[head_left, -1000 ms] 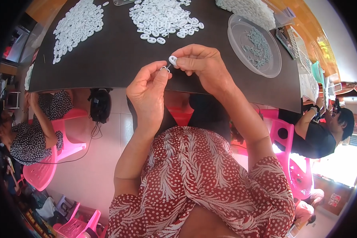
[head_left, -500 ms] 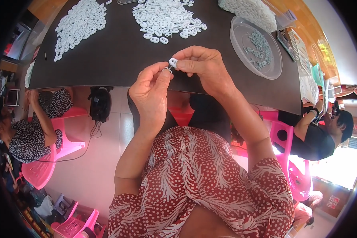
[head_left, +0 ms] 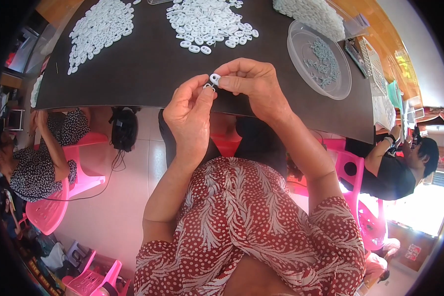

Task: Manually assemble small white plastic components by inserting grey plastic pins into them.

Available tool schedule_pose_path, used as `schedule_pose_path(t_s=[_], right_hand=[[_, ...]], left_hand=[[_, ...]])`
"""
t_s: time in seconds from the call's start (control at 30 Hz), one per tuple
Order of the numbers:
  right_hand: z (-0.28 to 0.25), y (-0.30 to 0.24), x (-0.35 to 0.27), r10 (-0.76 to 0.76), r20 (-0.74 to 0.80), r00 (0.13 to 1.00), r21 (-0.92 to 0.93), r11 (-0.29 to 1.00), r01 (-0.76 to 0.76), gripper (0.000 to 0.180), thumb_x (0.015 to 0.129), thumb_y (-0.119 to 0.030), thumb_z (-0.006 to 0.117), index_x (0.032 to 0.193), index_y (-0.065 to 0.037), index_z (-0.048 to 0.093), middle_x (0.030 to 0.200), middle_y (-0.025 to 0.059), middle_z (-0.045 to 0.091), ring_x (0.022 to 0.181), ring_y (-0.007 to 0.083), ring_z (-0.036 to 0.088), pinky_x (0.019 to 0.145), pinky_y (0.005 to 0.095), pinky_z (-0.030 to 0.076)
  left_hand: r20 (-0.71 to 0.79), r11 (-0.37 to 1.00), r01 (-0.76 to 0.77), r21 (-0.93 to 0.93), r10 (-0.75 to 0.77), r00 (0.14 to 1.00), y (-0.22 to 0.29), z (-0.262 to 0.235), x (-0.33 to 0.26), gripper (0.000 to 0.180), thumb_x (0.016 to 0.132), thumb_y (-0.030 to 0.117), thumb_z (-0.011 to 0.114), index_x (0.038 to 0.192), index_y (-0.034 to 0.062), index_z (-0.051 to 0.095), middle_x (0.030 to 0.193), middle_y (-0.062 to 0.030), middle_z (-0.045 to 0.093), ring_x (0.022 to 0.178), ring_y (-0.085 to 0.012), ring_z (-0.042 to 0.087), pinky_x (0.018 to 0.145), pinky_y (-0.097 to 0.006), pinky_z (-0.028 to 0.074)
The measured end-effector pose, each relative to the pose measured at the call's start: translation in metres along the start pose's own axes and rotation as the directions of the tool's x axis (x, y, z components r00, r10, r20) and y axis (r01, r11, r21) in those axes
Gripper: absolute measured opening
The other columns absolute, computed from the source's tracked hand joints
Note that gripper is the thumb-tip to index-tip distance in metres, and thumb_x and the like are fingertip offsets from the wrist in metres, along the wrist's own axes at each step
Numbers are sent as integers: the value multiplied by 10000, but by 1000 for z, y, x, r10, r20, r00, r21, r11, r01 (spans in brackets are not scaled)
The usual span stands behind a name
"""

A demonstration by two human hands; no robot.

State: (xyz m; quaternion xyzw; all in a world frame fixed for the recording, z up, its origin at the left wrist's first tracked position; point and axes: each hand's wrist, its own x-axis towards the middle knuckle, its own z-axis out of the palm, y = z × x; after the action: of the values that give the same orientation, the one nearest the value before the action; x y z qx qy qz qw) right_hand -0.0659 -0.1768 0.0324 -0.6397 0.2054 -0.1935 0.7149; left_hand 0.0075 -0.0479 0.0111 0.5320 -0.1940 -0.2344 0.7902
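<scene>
Both my hands meet above the near edge of the dark table. Between thumb and fingers, my right hand (head_left: 254, 85) pinches a small white oval plastic piece (head_left: 214, 78) with holes. Just below and left of it, my left hand (head_left: 190, 111) pinches another small white piece (head_left: 209, 87), partly hidden by the thumb. The two pieces are close together; I cannot tell whether they are joined. Beyond my hands lies a pile of white two-holed oval pieces (head_left: 204, 24). A second pile of white pieces (head_left: 99, 30) spreads to the left.
A round clear plastic tray (head_left: 341, 90) with small grey-green parts stands at the right of the table (head_left: 148, 74). Behind it is a clear box of white pieces (head_left: 311, 16). One person sits left on a pink chair (head_left: 49, 209), another person (head_left: 397, 167) right.
My left hand has shifted very slightly to the right and down. The piece in it shows a little more; both pinches stay as they were.
</scene>
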Motion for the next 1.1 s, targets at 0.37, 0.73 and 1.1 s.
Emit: schedule_pose_path(t_s=[0.37, 0.73, 1.1], right_hand=[[10, -3, -6, -104, -1, 995, -103, 989, 103, 138, 782, 12, 650, 917, 34, 672, 818, 59, 666, 769, 93, 597, 721, 227, 488], [17, 2, -8, -220, -51, 974, -217, 955, 204, 101, 764, -23, 630, 844, 19, 675, 727, 58, 654, 691, 96, 584, 638, 246, 472], [21, -3, -18, -476, 30, 879, -546, 729, 413, 197, 692, -42, 698, 883, -34, 653, 717, 33, 562, 689, 182, 499, 612, 311, 427]], left_hand=[[3, 979, -139, 150, 140, 990, -10, -2, 1, 201, 852, -26, 594, 1050, -22, 623, 846, -11, 530, 723, -51, 525, 613, -174, 430], [-28, 995, -101, 12, 102, 994, -4, 2, 1, 210, 849, 10, 616, 1055, -31, 630, 840, -13, 628, 713, -48, 549, 576, -174, 389], [-44, 997, -21, -70, 18, 999, 7, 5, 1, 198, 860, 16, 604, 1042, -54, 638, 858, -54, 638, 659, -76, 516, 565, -189, 404]])
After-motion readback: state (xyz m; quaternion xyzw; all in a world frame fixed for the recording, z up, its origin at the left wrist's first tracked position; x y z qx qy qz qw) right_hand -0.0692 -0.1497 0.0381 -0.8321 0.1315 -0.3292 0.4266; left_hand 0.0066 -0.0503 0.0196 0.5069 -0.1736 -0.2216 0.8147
